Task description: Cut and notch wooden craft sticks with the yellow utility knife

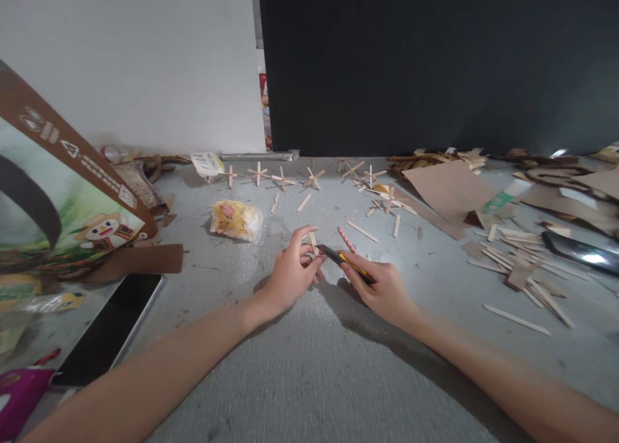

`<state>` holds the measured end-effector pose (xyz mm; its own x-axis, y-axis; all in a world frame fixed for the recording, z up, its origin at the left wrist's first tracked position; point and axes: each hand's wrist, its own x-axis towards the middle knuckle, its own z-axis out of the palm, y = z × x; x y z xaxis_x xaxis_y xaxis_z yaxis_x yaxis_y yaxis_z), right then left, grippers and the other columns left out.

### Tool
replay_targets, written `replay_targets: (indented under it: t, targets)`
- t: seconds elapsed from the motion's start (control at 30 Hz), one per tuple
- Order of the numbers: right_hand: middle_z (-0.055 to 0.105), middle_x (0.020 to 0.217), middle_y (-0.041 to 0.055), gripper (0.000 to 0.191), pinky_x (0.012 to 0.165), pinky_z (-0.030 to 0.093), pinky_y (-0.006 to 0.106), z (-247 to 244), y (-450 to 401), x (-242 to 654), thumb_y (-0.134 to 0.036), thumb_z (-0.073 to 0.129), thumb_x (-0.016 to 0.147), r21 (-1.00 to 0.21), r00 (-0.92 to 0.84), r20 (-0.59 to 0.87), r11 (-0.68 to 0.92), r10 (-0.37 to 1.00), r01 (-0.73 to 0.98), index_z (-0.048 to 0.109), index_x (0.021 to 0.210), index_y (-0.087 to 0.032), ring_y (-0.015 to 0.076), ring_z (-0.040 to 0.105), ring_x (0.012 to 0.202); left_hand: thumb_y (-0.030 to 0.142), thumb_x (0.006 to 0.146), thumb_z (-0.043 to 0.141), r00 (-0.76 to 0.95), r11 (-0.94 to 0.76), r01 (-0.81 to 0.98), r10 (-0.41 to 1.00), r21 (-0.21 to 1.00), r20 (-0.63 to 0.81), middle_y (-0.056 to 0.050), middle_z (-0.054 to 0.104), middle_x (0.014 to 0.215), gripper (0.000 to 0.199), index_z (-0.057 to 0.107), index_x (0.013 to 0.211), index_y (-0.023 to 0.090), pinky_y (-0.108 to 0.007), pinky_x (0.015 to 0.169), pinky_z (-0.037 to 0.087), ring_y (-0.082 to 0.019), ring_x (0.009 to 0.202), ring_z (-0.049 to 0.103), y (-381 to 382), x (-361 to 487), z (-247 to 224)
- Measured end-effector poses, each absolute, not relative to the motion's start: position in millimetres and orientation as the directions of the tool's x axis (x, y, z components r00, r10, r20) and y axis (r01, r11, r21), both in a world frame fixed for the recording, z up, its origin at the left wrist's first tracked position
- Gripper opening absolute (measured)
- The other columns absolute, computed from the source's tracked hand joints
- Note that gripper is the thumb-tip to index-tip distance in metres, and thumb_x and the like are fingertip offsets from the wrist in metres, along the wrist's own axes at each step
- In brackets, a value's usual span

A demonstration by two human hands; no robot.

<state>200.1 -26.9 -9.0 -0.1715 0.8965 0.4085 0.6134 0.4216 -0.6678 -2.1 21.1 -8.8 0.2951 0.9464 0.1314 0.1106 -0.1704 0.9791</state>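
Between the thumb and fingers of my left hand (293, 269) is a short wooden craft stick (313, 240), held tilted above the table. My right hand (380, 285) is closed round a utility knife (355, 265) with yellow marks on its dark body. The knife's dark front end (329, 254) reaches the lower part of the stick by my left fingertips; whether the blade cuts in, I cannot tell. Just beyond my right hand lie a red-and-white patterned pencil-like stick (346, 239) and a loose craft stick (362, 231).
Crossed-stick stars (258, 173) stand in a row at the back. A wrapped yellow package (236, 220) sits left of centre. At left are a phone (109, 330) and a printed carton (97, 191). A stick pile (527, 262), brown cardboard (442, 195) and a glue tube (507, 196) lie right.
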Motion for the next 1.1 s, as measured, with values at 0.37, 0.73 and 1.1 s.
replay_targets:
  t: [0.37, 0.73, 1.1]
  targets:
    - [0.065, 0.066, 0.0001, 0.039, 0.052, 0.04, 0.021, -5.3, -26.7, 202.9, -0.042, 0.047, 0.106, -0.64, -0.239, 0.358, 0.424, 0.902, 0.641, 0.078, 0.112, -0.018, 0.0111, 0.051, 0.051, 0.027, 0.096, 0.062, 0.327, -0.152, 0.166, 0.94, 0.974, 0.091, 0.002, 0.07, 0.082, 0.047, 0.05, 0.141, 0.026, -0.022, 0.05, 0.048, -0.013, 0.054, 0.065, 21.9, -3.2, -7.6]
    - [0.055, 0.057, -0.0025, 0.034, 0.051, 0.025, 0.028, 20.2, -36.9, 191.8, -0.034, 0.042, 0.104, -0.554, -0.27, 0.17, 0.319, 0.948, 0.769, 0.072, 0.109, -0.02, 0.0132, 0.04, 0.045, 0.017, 0.095, 0.057, 0.335, -0.191, 0.297, 0.938, 0.936, 0.085, 0.006, 0.062, 0.065, 0.048, 0.052, 0.141, 0.026, -0.025, 0.061, 0.045, -0.014, 0.056, 0.059, 21.0, -2.5, -6.9]
    - [0.072, 0.069, 0.0032, 0.04, 0.053, 0.036, 0.026, 7.9, -37.9, 192.8, -0.034, 0.04, 0.109, -0.463, -0.269, 0.354, 0.417, 0.896, 0.782, 0.074, 0.123, -0.018, 0.0137, 0.057, 0.049, 0.022, 0.096, 0.059, 0.299, -0.213, 0.224, 0.944, 0.951, 0.141, 0.007, 0.065, 0.067, 0.043, 0.051, 0.138, 0.026, -0.024, 0.058, 0.045, -0.013, 0.052, 0.061, 23.6, -1.2, -11.7]
